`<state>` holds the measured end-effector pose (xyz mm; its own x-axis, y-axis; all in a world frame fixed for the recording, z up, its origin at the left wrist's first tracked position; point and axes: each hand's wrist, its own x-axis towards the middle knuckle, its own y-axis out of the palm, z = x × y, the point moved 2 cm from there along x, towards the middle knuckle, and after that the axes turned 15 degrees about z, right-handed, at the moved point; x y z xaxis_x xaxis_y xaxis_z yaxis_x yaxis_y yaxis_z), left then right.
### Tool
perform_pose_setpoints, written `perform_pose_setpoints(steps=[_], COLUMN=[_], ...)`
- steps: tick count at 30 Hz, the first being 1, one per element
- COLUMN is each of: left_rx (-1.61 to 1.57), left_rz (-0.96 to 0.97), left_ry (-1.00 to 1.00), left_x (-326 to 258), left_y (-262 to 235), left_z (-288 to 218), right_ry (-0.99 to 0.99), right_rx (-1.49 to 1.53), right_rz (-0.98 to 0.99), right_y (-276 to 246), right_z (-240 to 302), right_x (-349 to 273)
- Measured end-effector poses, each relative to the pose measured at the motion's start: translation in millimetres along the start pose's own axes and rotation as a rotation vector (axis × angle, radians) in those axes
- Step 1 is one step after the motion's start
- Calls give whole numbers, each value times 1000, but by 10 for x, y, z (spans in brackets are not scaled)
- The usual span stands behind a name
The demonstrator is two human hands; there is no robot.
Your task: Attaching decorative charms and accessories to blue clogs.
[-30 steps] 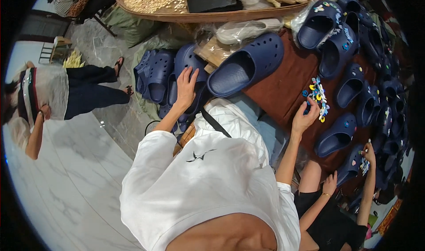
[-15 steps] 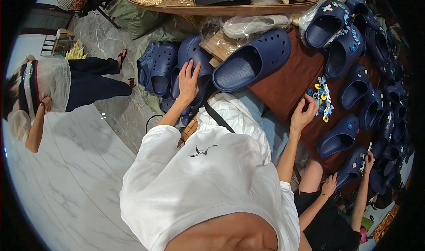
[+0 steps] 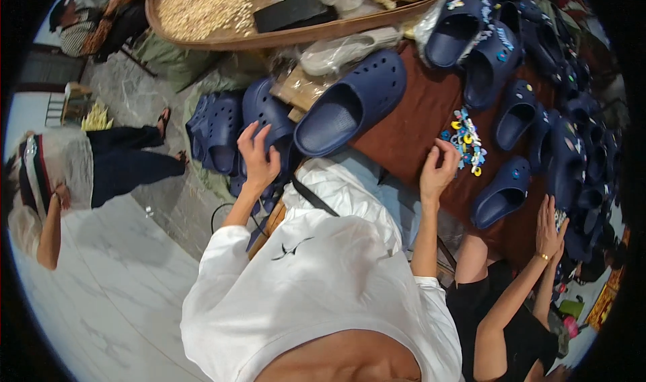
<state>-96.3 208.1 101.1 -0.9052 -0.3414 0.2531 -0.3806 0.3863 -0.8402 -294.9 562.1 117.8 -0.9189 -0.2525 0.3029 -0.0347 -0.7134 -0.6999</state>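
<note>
My left hand (image 3: 258, 158), fingers bent and spread with nothing in them, is in front of a large navy clog (image 3: 270, 116) at the left. A second large navy clog (image 3: 350, 105) lies tilted between my hands. To the right, my right hand (image 3: 439, 173) has loosely bent fingers, thumb a little apart, at the edge of a small pile of colourful shoe charms (image 3: 468, 143) on a brown cloth (image 3: 417, 123). I see nothing held in it. A smaller navy clog (image 3: 501, 193) with a blue charm sits right of that hand.
A co-worker's hand (image 3: 546, 227) works among navy clogs (image 3: 566, 156) at the right. Behind are a wooden tray (image 3: 222, 44) of pale kernels, a black phone-like slab (image 3: 293, 13) and a wrapped grey-white shoe (image 3: 348, 49). At the left a person (image 3: 64, 170) stands on marble flooring.
My left hand has come off the large clog at the left and drawn back towards me. My right hand stays beside the charms. The co-worker's hands have shifted, and the whole view has turned slightly.
</note>
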Motion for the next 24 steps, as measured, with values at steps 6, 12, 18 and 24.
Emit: perform_pose_setpoints(steps=[6,12,18,24], left_rx=[-226,-693,-646,-596], left_rz=[-24,329,281,239], left_ry=[94,23,18,-75], left_x=[603,949,925,905], left_y=[-125,346,928,976], left_z=[-593,-1267,-1401,-1458], right_ry=[-121,-176,-4,240], right_rx=[226,190,-205,-290], right_rz=[218,133,-244,-212], right_y=[289,379,77,-160], right_z=[765,775,-7,-902], right_x=[308,711,1334,1763])
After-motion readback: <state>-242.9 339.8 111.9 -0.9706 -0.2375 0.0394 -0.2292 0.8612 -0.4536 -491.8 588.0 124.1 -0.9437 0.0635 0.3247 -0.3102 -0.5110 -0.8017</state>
